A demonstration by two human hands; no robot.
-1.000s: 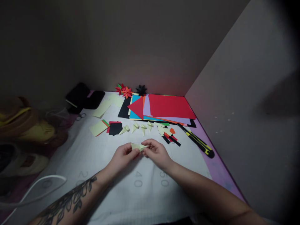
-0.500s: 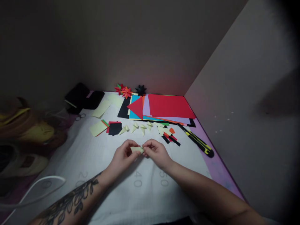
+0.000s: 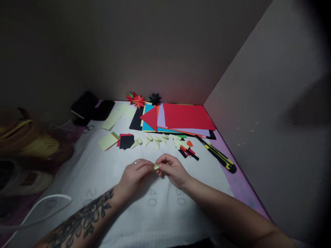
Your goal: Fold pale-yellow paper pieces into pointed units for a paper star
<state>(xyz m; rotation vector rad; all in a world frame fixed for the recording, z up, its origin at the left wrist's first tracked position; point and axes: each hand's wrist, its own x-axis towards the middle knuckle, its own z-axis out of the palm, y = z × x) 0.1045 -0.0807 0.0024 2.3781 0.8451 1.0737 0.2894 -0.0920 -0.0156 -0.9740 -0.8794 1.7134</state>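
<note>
Right hand (image 3: 172, 170) pinched small pale-yellow folded paper (image 3: 156, 166); left hand (image 3: 134, 175) had rolled palm-down, grip unclear, seemingly creasing it.

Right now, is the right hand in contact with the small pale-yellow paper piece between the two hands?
Touching. The head view shows the right hand pinching the pale-yellow paper piece by its right end, without visible gap.

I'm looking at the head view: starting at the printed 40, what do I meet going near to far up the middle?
Printed 40 → small pale paper between the left hand and the right hand → row of pale folded pieces → red triangle → black star.
</note>
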